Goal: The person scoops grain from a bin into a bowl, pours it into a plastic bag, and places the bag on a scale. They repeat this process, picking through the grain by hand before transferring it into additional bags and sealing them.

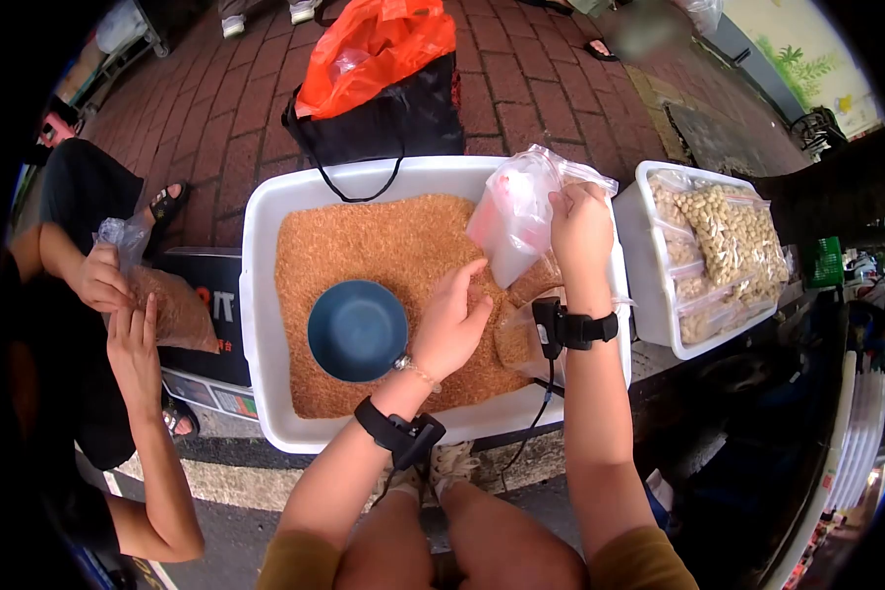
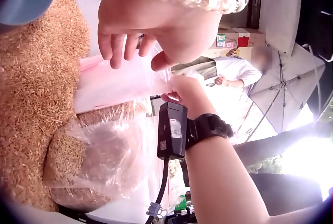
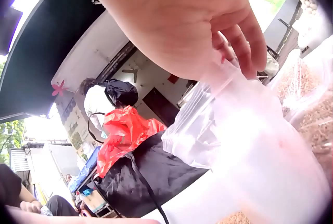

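My right hand [image 1: 582, 231] pinches the top of clear plastic bags [image 1: 516, 211] with pinkish-red marks, at the right end of a white bin. The fingers curl onto the plastic in the right wrist view. My left hand [image 1: 450, 329] hovers over the bin with loosely extended fingers, holding nothing; the left wrist view has its fingertips close over the bags [image 2: 117, 81]. Tan, husk-like grains [image 1: 413, 231] fill the white bin [image 1: 256, 324]. A blue bowl [image 1: 358, 330] sits on the grains, left of my left hand. Under my right wrist lies a filled clear bag [image 2: 104, 156].
A second white bin [image 1: 649, 265] at right holds bags of pale, nut-like pieces [image 1: 733, 231]. Beyond the grain bin stands a black bag [image 1: 393, 128] with a red plastic liner [image 1: 374, 49]. At left, another person's hands [image 1: 118, 295] hold a filled bag [image 1: 172, 310].
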A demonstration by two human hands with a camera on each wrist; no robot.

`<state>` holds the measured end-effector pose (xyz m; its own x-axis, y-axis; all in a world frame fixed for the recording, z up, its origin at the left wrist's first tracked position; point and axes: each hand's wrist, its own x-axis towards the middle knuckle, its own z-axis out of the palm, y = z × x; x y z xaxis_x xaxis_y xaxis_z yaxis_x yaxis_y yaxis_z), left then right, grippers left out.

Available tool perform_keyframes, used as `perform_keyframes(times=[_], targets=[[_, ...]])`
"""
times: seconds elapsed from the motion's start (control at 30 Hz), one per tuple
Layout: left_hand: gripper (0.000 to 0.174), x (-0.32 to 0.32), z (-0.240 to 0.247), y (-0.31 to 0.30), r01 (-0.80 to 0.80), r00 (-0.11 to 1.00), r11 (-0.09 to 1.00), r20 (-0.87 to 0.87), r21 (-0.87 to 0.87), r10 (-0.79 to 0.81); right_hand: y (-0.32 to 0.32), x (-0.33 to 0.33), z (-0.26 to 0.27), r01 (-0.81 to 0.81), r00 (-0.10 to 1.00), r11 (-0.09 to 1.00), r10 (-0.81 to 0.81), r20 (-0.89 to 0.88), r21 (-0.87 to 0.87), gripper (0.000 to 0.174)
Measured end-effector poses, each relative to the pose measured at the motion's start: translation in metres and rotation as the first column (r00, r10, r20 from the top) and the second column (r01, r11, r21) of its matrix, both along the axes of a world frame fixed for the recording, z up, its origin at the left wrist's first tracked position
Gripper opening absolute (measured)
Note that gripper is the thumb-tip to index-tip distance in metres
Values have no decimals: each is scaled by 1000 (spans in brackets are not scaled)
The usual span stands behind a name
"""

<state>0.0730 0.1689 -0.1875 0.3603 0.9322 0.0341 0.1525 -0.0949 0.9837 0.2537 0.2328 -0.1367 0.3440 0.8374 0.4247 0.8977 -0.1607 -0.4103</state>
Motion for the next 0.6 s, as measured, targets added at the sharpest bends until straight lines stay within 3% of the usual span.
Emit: perform_keyframes(times=[0.17, 0.2, 0.43, 0.5, 0.6], targets=[[65, 5, 25, 5, 53, 994, 977, -102, 207, -33, -31, -15, 28, -82, 991, 970, 103, -81, 228, 10], [69, 6, 27, 5, 90, 991, 961, -115, 261, -62, -37, -18, 33, -73, 989, 983, 93, -116, 168, 11], [72, 8, 20, 5, 149, 986, 980, -88, 133, -138, -59, -30, 58, -28, 980, 987, 58, -189, 158, 13], [74, 9, 18, 6, 181, 983, 971, -44, 155, -176, -62, -27, 65, 23, 961, 944, 70, -267, 330, 13], [78, 10, 18, 7, 204, 979, 962, -59, 179, -197, -70, -26, 83, 46, 964, 928, 57, -261, 370, 14]])
